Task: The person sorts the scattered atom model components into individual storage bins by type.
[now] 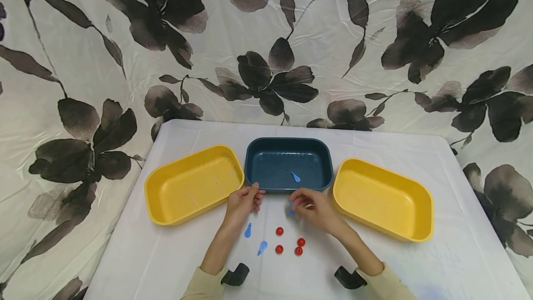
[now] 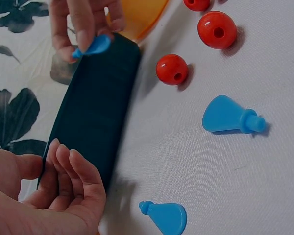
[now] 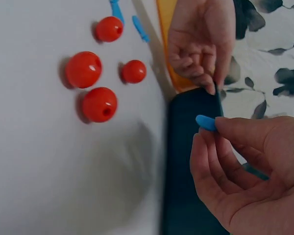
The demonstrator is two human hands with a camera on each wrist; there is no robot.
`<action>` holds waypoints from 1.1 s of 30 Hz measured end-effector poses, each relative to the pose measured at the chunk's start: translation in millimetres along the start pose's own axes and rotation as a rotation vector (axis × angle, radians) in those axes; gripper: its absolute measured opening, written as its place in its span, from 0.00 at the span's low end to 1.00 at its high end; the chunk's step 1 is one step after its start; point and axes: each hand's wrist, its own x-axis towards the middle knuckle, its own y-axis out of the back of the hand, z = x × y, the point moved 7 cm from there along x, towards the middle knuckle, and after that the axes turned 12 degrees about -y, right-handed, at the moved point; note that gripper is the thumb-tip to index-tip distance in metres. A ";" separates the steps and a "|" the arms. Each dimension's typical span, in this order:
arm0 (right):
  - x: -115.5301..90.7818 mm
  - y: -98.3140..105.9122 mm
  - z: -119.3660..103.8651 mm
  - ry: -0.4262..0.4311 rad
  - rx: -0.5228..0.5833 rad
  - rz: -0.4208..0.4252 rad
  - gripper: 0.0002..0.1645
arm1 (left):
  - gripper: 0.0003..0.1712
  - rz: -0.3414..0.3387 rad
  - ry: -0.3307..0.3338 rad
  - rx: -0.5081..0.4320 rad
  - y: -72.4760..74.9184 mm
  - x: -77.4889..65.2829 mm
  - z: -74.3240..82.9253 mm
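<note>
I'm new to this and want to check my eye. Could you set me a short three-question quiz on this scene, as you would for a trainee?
1. How many red beads lie on the table?
2. Which hand pinches a blue piece?
3. True or false: another blue piece lies inside the dark tray.

Key:
1. Four.
2. The right hand; the left hand grips the dark tray's rim.
3. True.
</note>
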 end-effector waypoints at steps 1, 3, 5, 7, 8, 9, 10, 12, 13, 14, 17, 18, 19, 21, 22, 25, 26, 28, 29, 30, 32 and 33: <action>0.8 1.8 -1.6 0.010 0.003 0.002 0.07 | 0.24 0.001 0.000 -0.003 0.0 -0.2 0.4; 2.9 5.2 -4.8 0.027 0.002 0.009 0.07 | 0.24 0.003 0.000 -0.004 -0.1 -0.3 0.6; 5.1 8.0 -6.7 0.022 -0.008 0.015 0.07 | 0.24 0.005 0.003 -0.002 0.2 -0.3 -0.3; 7.4 10.3 -7.8 -0.003 -0.014 0.012 0.07 | 0.23 0.010 0.009 -0.001 0.7 0.0 -1.1; 8.8 11.2 -8.1 -0.018 -0.016 0.007 0.07 | 0.23 0.011 0.009 0.000 0.8 0.2 -1.4; 10.0 12.1 -8.7 -0.031 -0.015 0.003 0.08 | 0.23 0.010 0.007 0.000 0.9 0.4 -1.7; 11.3 13.2 -8.7 -0.046 -0.014 0.000 0.08 | 0.23 0.010 0.004 0.000 0.9 0.5 -1.7; 13.7 15.6 -9.6 -0.061 -0.001 -0.005 0.09 | 0.23 0.009 -0.006 -0.003 0.7 0.7 -1.3; 14.9 17.2 -10.2 -0.063 0.004 -0.003 0.09 | 0.23 0.008 -0.012 -0.006 0.6 0.7 -0.8; 16.2 18.7 -10.8 -0.064 0.011 0.000 0.09 | 0.23 0.005 -0.018 -0.007 0.4 0.9 -0.7; 20.1 23.7 -12.1 -0.065 0.021 0.019 0.08 | 0.23 0.000 -0.027 -0.014 -0.3 0.7 0.8; 21.5 25.3 -12.5 -0.066 0.024 0.023 0.08 | 0.23 -0.002 -0.028 -0.016 -0.5 0.7 1.1; 22.9 26.7 -12.8 -0.067 0.025 0.028 0.08 | 0.23 -0.004 -0.027 -0.019 -0.6 0.8 1.2; 25.8 29.2 -12.9 -0.075 0.025 0.039 0.09 | 0.23 -0.006 -0.025 -0.021 -1.0 0.7 1.3; 27.2 30.5 -12.9 -0.080 0.024 0.045 0.09 | 0.23 -0.009 -0.024 -0.022 -1.2 0.8 1.2; 31.4 33.8 -13.5 -0.091 0.033 0.062 0.10 | 0.23 -0.010 -0.018 -0.028 -1.2 1.3 0.3; 33.0 34.6 -13.8 -0.093 0.034 0.066 0.10 | 0.23 -0.011 -0.019 -0.026 -1.1 1.5 0.0; 36.3 35.8 -15.0 -0.093 0.040 0.073 0.10 | 0.23 -0.009 -0.019 -0.025 -0.7 1.6 -0.2; 38.1 36.2 -15.7 -0.093 0.045 0.076 0.11 | 0.23 -0.009 -0.020 -0.025 -0.5 1.5 -0.2; 39.9 36.5 -16.1 -0.091 0.047 0.078 0.11 | 0.23 -0.010 -0.025 -0.024 -0.4 1.7 -0.6; 43.4 37.2 -16.4 -0.095 0.051 0.086 0.11 | 0.23 -0.011 -0.031 -0.023 -0.3 1.6 -0.4; 45.0 37.4 -16.3 -0.099 0.055 0.092 0.11 | 0.24 -0.010 -0.032 -0.022 -0.3 1.3 0.0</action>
